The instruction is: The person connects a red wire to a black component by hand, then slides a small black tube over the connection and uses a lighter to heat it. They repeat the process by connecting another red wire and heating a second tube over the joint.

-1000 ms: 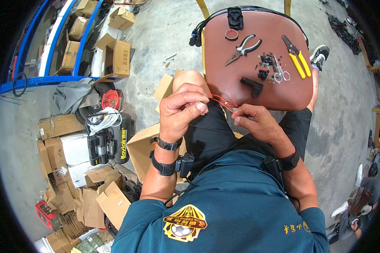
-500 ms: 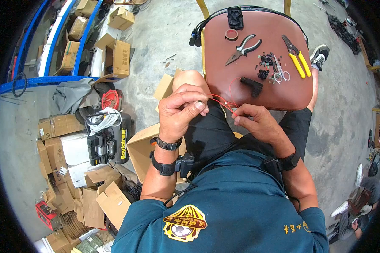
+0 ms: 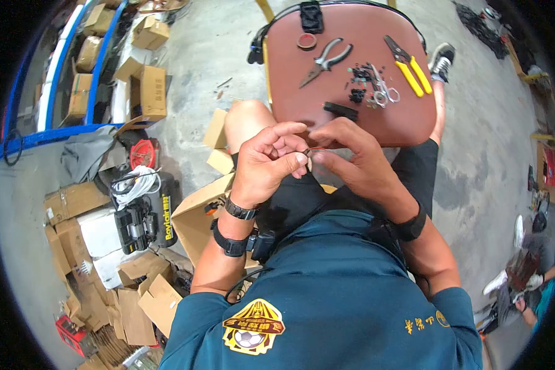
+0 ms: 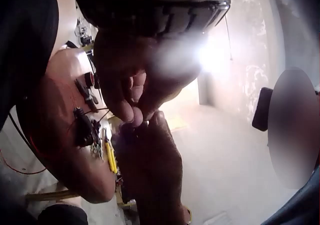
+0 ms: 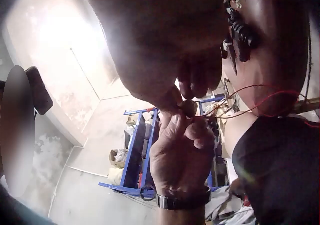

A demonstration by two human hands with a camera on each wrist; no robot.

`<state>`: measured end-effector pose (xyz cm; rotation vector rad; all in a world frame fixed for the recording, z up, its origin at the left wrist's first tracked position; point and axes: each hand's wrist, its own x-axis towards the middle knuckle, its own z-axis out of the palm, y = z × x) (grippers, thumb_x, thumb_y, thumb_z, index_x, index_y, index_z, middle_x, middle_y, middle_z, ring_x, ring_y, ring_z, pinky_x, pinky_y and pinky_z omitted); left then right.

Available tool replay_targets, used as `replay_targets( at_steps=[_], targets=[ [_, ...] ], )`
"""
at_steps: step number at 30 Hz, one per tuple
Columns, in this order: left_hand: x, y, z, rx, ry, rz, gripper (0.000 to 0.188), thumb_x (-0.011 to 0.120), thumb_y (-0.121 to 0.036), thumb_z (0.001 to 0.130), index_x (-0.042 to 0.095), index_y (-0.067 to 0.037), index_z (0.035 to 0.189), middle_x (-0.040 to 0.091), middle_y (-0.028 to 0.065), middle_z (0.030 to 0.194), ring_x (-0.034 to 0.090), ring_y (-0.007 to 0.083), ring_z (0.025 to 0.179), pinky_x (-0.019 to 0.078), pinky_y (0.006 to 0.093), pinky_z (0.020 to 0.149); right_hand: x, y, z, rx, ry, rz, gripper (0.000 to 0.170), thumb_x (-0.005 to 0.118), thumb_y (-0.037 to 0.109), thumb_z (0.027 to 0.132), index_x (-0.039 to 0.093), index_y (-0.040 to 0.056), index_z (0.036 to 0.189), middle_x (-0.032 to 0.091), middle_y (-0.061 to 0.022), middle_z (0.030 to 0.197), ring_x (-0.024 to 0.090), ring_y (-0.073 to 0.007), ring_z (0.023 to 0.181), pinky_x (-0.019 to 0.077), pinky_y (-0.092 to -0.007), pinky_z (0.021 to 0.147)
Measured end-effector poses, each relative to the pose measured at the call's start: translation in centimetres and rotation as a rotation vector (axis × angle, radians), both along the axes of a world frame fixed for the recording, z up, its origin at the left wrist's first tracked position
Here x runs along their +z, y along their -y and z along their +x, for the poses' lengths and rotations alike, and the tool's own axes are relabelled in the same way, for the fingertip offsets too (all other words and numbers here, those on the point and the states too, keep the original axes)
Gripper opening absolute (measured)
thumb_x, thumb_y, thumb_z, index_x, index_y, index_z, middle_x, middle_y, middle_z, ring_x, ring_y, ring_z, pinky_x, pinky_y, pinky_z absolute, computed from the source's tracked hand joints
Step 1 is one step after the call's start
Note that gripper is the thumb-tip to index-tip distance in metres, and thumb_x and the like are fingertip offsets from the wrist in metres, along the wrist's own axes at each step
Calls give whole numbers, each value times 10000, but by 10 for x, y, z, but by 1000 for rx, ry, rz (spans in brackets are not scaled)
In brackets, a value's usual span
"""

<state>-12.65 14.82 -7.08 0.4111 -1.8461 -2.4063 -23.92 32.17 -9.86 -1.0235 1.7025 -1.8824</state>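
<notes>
Head view shows our two hands meeting above our lap, just off the near edge of the padded chair seat (image 3: pixel 407 117), so we judge the step in hand to be close fingertip work on the thin red wires (image 3: pixel 317 148). The wires lie right between the fingertips, and in the right wrist view they trail from the pinch towards 3 o'clock in slack curves. Our left hand (image 3: pixel 265 163) pinches their end between thumb and fingers, beside a tiny dark piece (image 3: pixel 307 152) that we cannot identify; our right hand (image 3: pixel 357 163) closes thumb and forefinger on the wires from the 3 o'clock side. Fingers hide the exact joint, so we cannot tell whether the strands are twisted together or only held side by side. Taking the pinch as centre, the black plastic part (image 3: pixel 341 111) lies at 1 o'clock on the seat, the long-nose pliers (image 3: pixel 324 61) at 12, and the folding scissors (image 3: pixel 382 92) and yellow-handled wire strippers (image 3: pixel 409 66) between 1 and 2, none of them in our grasp. As we judge it, the next move calls for a steady left pinch while the right fingertips make small, controlled turns, with little pull, since strands this fine could slip or splay.
</notes>
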Motion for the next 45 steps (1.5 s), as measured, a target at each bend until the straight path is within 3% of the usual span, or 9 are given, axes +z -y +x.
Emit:
replay_targets(
  at_steps=[5,7,13,16,19,30,36,42,45],
  targets=[
    [-8,-15,-13,-33,13,-70,478,715,26,857,550,2,1305,697,92,951,629,97,689,525,217,576,3,-9,-5,38,60,42,131,712,93,867,679,39,981,622,-52,837,595,-131,743,484,-278,655],
    [-5,-22,-15,-19,65,-82,329,703,-24,888,624,7,1206,702,78,904,611,84,657,494,205,554,-8,-10,-4,38,182,-18,116,704,95,882,678,25,972,645,-41,857,598,-105,754,492,-268,660],
    [-8,-28,-12,-54,234,-183,156,673,-78,921,695,10,1048,700,61,820,596,80,615,470,210,540,-14,-16,-9,54,562,-113,111,650,94,937,686,-3,979,651,0,860,581,-73,783,475,-235,719],
    [-8,-29,-12,-54,227,-170,146,674,-83,918,692,9,1031,697,57,808,585,80,593,456,210,529,-12,-17,-11,71,618,-63,147,629,106,960,682,-17,1019,671,-23,895,630,-87,798,543,-244,710],
    [-5,-29,-12,-49,219,-162,134,671,-82,915,692,5,1015,687,38,785,567,67,577,437,199,514,-16,-17,-11,90,665,-97,159,614,118,971,683,-13,1030,669,-14,885,623,-74,771,539,-235,692],
    [-10,-29,-11,28,226,-201,106,668,-66,904,703,1,979,656,-14,740,516,26,561,391,182,494,-17,-17,-9,80,594,-59,130,601,74,961,680,-3,1030,658,2,854,596,-51,728,505,-211,658],
    [-10,-31,-10,80,174,-329,146,679,-47,894,695,8,1029,667,25,745,565,64,577,431,187,521,-15,-16,-10,98,571,-18,126,602,29,930,670,-1,1031,665,-5,855,606,-62,769,518,-225,699],
    [-5,-28,-12,-23,314,-204,128,667,-20,885,708,-9,1005,685,4,780,597,45,639,473,187,561,-18,-15,-9,76,616,-61,150,613,30,923,664,13,1063,654,-5,888,592,-60,750,504,-218,684],
    [-11,-29,-12,-23,207,-219,137,668,-18,885,705,-8,1017,684,8,784,603,61,642,474,198,561,-19,-13,-8,85,613,-67,192,609,29,925,654,19,1112,643,-5,928,586,-61,745,494,-214,673]
  ],
)
